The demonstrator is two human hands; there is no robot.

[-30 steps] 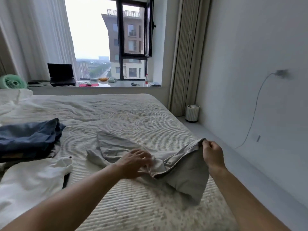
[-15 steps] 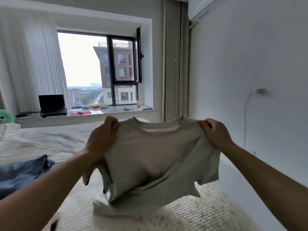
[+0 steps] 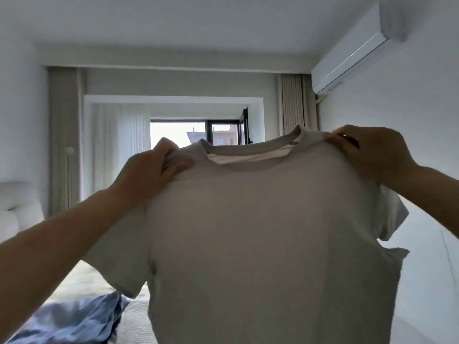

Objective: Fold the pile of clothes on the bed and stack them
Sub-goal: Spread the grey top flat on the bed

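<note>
White walls, a window [image 3: 196,135] flanked by pale curtains and a wall-mounted white air conditioner [image 3: 347,50] fill the background. Both hands hold a light grey short-sleeved cotton T-shirt [image 3: 260,232] up in the air by its shoulders, the left hand [image 3: 151,170] and right hand [image 3: 372,152] each pinching fabric beside the collar. Below left, a crumpled blue garment [image 3: 74,319] lies on the pale textured bed [image 3: 135,326].

hands: 2 (left hand [image 3: 149,170], right hand [image 3: 370,152]) | beige T-shirt [image 3: 260,232]: 1 | blue garment [image 3: 74,321]: 1 | air conditioner [image 3: 347,53]: 1

Both hands [image 3: 149,170] [image 3: 372,155] raised, pinching.
</note>
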